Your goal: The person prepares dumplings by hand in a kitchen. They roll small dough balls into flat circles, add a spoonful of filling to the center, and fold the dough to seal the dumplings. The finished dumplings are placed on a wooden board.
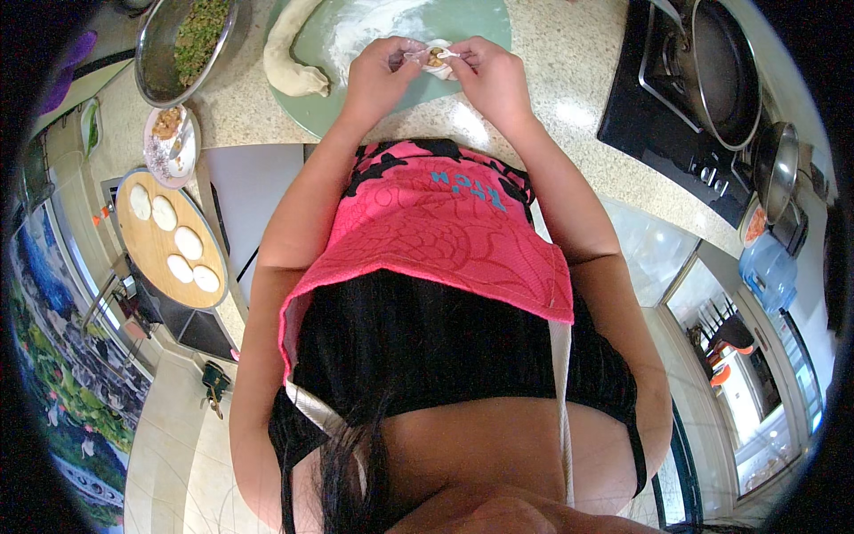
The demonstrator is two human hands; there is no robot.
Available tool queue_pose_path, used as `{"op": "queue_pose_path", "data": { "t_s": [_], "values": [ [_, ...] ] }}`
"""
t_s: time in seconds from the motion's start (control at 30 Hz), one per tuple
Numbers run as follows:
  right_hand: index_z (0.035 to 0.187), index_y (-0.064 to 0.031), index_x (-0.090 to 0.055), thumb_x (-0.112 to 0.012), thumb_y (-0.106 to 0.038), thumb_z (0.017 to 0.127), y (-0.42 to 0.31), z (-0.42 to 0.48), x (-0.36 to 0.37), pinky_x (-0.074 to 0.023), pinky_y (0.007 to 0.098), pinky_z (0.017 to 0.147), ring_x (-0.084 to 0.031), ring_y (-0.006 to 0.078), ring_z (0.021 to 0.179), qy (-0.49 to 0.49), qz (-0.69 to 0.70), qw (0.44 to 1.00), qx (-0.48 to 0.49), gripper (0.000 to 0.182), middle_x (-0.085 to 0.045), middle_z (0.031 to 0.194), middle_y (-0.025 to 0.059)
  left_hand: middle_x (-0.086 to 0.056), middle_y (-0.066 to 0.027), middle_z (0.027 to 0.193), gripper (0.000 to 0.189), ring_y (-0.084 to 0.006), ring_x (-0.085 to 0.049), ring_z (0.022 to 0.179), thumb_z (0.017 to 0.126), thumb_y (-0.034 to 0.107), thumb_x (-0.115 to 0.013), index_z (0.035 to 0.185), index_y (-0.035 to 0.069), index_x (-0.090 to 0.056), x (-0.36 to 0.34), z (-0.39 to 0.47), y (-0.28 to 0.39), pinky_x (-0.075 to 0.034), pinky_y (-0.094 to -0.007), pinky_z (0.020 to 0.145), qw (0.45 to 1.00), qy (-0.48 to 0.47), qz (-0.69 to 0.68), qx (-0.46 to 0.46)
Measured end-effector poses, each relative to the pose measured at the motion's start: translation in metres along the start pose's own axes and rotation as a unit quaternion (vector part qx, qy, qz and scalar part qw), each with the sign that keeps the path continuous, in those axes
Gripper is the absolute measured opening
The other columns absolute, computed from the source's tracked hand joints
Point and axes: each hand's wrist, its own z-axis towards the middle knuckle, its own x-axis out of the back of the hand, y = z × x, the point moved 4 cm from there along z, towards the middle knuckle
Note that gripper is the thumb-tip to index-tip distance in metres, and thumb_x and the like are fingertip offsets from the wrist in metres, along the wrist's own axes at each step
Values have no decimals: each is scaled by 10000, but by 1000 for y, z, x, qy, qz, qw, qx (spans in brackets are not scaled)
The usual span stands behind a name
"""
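Observation:
My left hand (381, 79) and my right hand (495, 77) meet over the green mat. Between them they pinch the edges of a white dough wrapper (443, 73), one hand on each side. Chunky brown filling (436, 59) shows in the wrapper's open middle. Some fingertips are hidden behind the dough and the hands. White flour dusts the green mat (307, 115) beyond my left hand. To the left of that hand, a thick curved rope of dough (287, 63) lies along the mat's edge.
At left stand a metal bowl (150, 73) of green chopped filling and a small bowl (159, 148) with brown filling and a spoon. Several flat dough rounds (189, 243) lie on a round wooden board (143, 250). A frying pan (724, 73) sits on the black stove (624, 110) at right.

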Motion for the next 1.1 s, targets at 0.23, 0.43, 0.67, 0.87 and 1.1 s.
{"op": "queue_pose_path", "data": {
  "t_s": [0.23,0.43,0.67,0.87,1.1],
  "values": [
    [964,-11,-668,-704,-150,840,5,-1,-7,-556,332,651,-705,235,723,-24,100,993,-49,190,-704,830,154,-662,-127,906,344,-221,-640,756,769,241,-750,1038,39,-678,-1,8,9,-523,-325,716,991,29,105,-74],
    [985,3,-658,-700,-129,855,4,-5,-12,-556,297,662,-705,187,739,-23,152,984,-89,189,-706,848,133,-670,-110,883,339,-203,-636,762,776,245,-750,1034,36,-680,3,11,1,-514,-317,733,998,32,48,11],
    [1005,-58,-670,-690,-118,851,-10,-6,-5,-558,311,706,-696,232,826,-15,-4,998,60,166,-686,930,107,-698,-79,897,236,-138,-653,760,840,151,-687,1061,71,-707,10,5,1,-515,-264,724,999,17,-38,28],
    [984,-78,-669,-639,-120,849,-20,-4,-6,-527,405,810,-633,332,943,-13,18,985,172,144,-650,1077,150,-693,-75,955,248,-146,-674,862,869,77,-647,1114,36,-646,4,4,26,-536,-281,808,998,-8,15,-58],
    [1001,-58,-653,-655,-99,847,-8,4,-2,-537,370,797,-652,317,912,-19,12,993,115,160,-666,1021,125,-675,-82,977,395,-158,-661,881,828,51,-695,1195,6,-555,2,2,13,-537,-290,821,991,2,-115,-64]
  ]
}}
